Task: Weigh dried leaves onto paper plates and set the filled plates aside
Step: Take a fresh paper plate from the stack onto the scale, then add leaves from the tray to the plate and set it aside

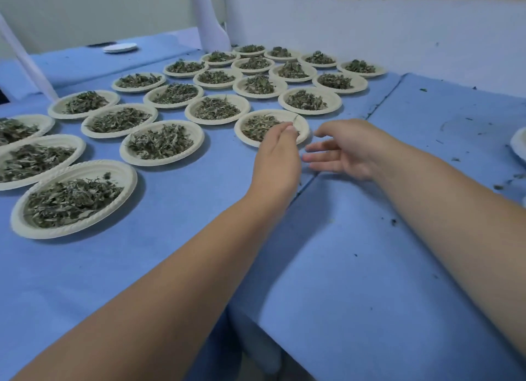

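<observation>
Plate (299,118): I'd keep it level, sliding.
Left hand (277,155): seemingly pinches plate's near rim (blurred).
Right hand (344,150): spread, beside plate.

Both bare forearms stretched forward, left hand (277,153) fingertips bunched, right hand (341,150) fingers loosely spread

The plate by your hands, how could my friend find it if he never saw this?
Look at the blue table covered with rows of plates of leaves. Follow the row nearest the seam toward you to its last plate. It alone has the left hand over its rim, with the open right hand beside it.
</observation>
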